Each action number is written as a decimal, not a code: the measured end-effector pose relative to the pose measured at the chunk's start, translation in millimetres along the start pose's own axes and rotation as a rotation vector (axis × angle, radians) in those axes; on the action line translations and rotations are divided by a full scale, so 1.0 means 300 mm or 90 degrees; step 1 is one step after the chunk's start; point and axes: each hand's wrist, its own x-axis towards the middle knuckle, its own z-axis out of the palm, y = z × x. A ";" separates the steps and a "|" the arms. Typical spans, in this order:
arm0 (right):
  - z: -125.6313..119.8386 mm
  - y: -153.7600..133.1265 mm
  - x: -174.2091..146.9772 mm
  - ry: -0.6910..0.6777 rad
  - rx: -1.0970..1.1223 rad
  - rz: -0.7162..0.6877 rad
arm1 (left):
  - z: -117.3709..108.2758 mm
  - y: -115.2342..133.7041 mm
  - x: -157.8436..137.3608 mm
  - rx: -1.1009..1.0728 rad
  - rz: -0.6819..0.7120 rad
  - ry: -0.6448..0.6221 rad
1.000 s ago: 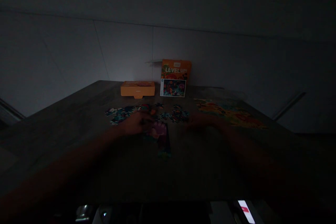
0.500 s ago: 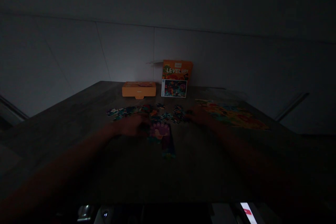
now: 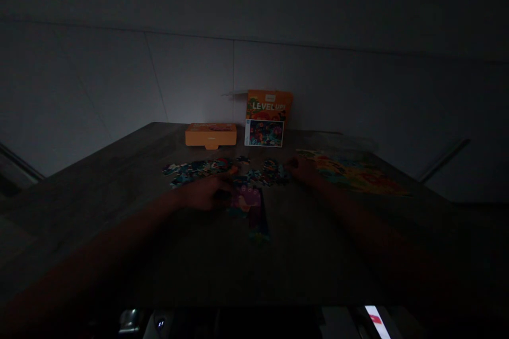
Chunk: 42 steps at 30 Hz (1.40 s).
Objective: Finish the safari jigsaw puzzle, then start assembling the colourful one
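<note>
The scene is very dark. My left hand (image 3: 209,192) rests with bent fingers and thumb at the left edge of a joined puzzle section (image 3: 248,201), which shows a purple shape with round pale spots. Its fingertips touch that edge. My right hand (image 3: 304,169) is at the right side of the loose puzzle pieces (image 3: 272,170), its fingers drawn together; whatever they hold is too dark to make out. More loose pieces (image 3: 194,169) lie in a heap beyond my left hand.
At the back of the table (image 3: 119,169) lies a flat orange box (image 3: 210,136). Beside it stands an orange "LEVEL UP!" box (image 3: 270,103) with a picture card (image 3: 264,133) at its front. A colourful flat picture sheet (image 3: 358,174) lies on the right.
The joined puzzle section has shifted slightly right, with my left hand at its edge. My right hand has drawn a little away from the loose pieces, its fingers closing together.
</note>
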 end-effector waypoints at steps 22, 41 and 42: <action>0.030 -0.075 -0.068 -0.101 -0.032 -0.234 | 0.044 -0.047 0.015 0.125 -0.135 0.174; 0.015 0.033 0.033 0.255 0.287 0.070 | 0.055 -0.068 0.014 0.161 -0.176 0.129; 0.017 0.041 0.035 0.253 0.284 0.076 | 0.055 -0.068 0.015 0.161 -0.178 0.128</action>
